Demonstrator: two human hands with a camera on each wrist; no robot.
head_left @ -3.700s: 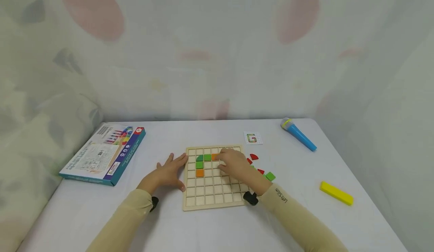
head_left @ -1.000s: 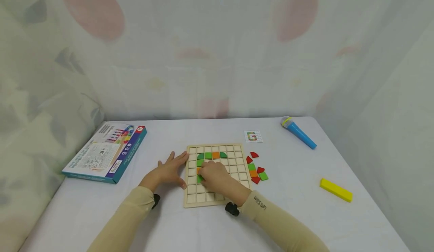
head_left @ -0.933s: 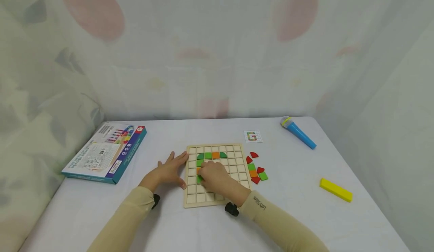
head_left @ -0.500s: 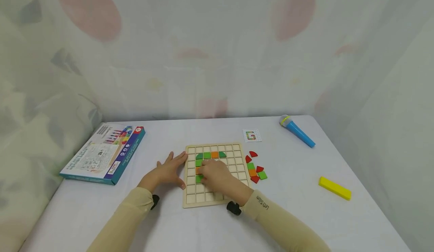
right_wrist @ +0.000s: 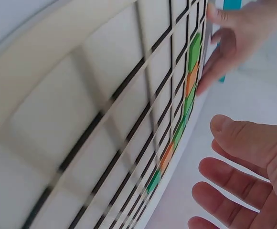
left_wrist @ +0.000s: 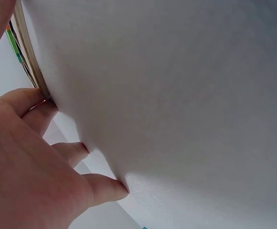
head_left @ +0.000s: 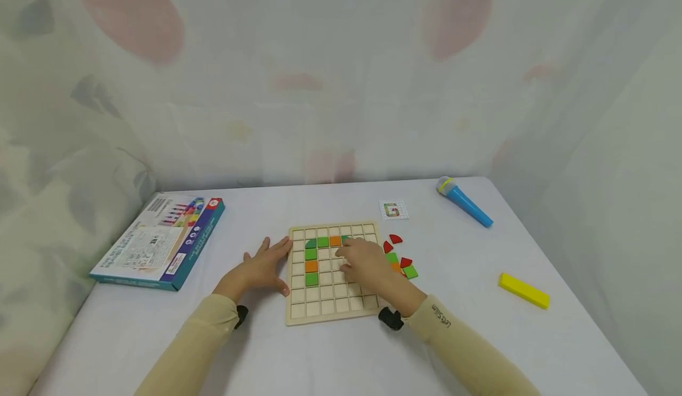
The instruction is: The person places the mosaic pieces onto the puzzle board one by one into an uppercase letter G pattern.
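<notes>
A wooden grid board lies on the white table. My left hand rests at its left edge with fingers spread; the left wrist view shows thumb and fingertips on the table around that edge. Over the upper right part of the board hovers my right hand, fingers loosely bent and holding nothing in the right wrist view. Set in the grid are a green square tile, an orange square tile, another orange tile and a green rounded tile. A further green rounded tile is partly covered by the right hand.
Red quarter-round pieces and green square pieces lie right of the board. Behind them is a card with a G pattern. A blue toy microphone, a yellow block and a flat box stand farther out.
Compared with half a second ago, my right hand has left the lower green tile and moved right and up across the board. That tile now shows fully. My left hand has stayed put.
</notes>
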